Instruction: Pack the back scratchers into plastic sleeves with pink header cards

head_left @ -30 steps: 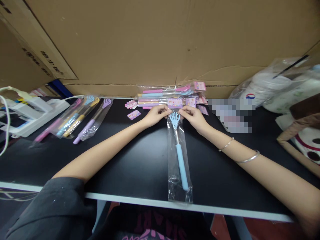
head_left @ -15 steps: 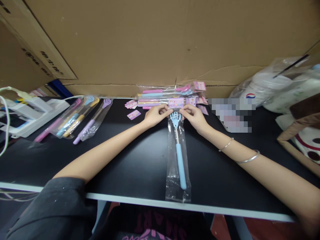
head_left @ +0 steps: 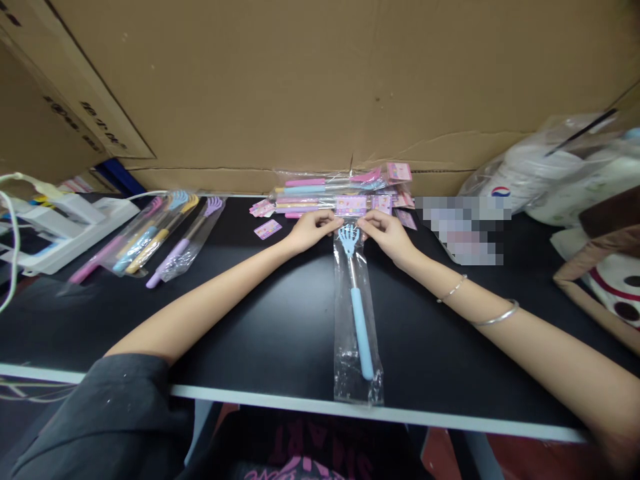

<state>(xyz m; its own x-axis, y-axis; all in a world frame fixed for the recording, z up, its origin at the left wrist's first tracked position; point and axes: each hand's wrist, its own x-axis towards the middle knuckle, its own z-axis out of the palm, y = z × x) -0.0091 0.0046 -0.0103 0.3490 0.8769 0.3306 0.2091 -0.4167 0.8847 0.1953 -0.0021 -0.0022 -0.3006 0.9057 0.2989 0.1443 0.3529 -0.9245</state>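
Observation:
A blue back scratcher point(head_left: 359, 313) with a claw head lies in a long clear plastic bag point(head_left: 356, 373) on the black table point(head_left: 260, 327), handle toward me. My left hand point(head_left: 313, 230) pinches the bag's far left corner. My right hand point(head_left: 387, 233) pinches the far right corner. Between the two hands, at the bag's top, sits a pink printed card point(head_left: 351, 205). Both hands are closed on the bag's top edge.
Behind the hands lies a pile of bagged scratchers point(head_left: 340, 190) with loose pink cards point(head_left: 268, 229). More bagged scratchers point(head_left: 150, 240) lie at left near a white device point(head_left: 60, 227). A cardboard wall point(head_left: 320, 87) stands behind. Plastic bags point(head_left: 550, 167) sit at right.
The bag's near end has swung slightly left and then back right. Both hands stay pinched at the bag's top.

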